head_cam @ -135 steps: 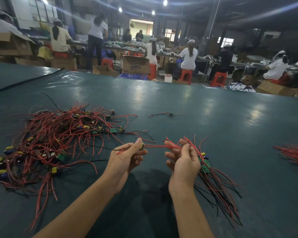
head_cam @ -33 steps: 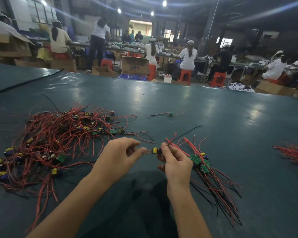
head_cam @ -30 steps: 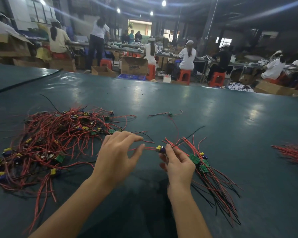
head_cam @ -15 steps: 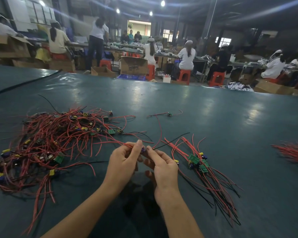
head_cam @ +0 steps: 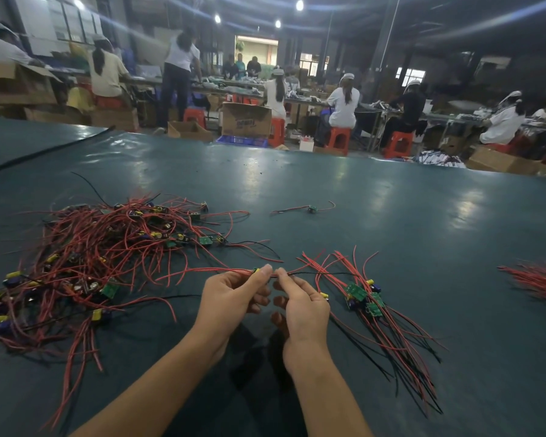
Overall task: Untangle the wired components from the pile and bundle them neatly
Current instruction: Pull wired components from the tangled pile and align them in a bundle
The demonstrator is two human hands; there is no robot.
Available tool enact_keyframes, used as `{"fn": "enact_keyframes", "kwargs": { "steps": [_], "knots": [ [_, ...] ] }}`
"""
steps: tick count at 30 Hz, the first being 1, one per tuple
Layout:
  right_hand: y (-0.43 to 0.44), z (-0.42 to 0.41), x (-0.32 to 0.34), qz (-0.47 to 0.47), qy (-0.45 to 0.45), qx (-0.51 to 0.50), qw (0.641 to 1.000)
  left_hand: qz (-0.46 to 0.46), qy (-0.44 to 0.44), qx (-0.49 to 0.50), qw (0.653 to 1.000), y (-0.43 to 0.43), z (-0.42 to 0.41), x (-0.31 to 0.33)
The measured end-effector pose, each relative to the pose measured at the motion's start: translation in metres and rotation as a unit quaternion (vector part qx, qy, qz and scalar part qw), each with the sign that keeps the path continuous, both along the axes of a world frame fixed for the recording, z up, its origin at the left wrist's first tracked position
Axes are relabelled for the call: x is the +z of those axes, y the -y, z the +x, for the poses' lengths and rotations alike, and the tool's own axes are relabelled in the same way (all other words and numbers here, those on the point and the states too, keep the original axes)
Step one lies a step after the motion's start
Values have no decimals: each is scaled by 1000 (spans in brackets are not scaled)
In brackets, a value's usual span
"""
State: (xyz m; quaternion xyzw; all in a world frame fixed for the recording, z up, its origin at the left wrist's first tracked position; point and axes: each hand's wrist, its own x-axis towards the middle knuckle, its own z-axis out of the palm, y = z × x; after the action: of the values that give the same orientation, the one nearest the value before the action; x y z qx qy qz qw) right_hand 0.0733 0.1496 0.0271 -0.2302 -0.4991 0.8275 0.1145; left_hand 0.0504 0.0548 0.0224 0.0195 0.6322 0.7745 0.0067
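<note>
Left hand and right hand both pinched on one wired component.

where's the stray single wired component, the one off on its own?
The lone red-wired component lies on the green table, far centre, beyond both hands and right of the tangled pile.

Head cam, looks fwd/down, close over table, workshop behind.

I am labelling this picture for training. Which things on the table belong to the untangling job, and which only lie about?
Job:
- tangled pile
- sorted bundle
- wired component pinched between left hand and right hand

Lying about:
- single stray component
- red wires at right edge
- black cable at far left
</note>
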Motion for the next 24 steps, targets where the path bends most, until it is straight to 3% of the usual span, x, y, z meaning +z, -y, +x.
{"fn": "enact_keyframes", "kwargs": {
  "steps": [12, 24],
  "knots": [
    [-34, -3, 14, -72, 30, -104, 992, 34, -6, 29, 999, 0, 0, 12],
    [-45, 3, 19, -224, -17, -71, 972, 68, -30, -27, 997, -1, 10, 12]
  ]
}}
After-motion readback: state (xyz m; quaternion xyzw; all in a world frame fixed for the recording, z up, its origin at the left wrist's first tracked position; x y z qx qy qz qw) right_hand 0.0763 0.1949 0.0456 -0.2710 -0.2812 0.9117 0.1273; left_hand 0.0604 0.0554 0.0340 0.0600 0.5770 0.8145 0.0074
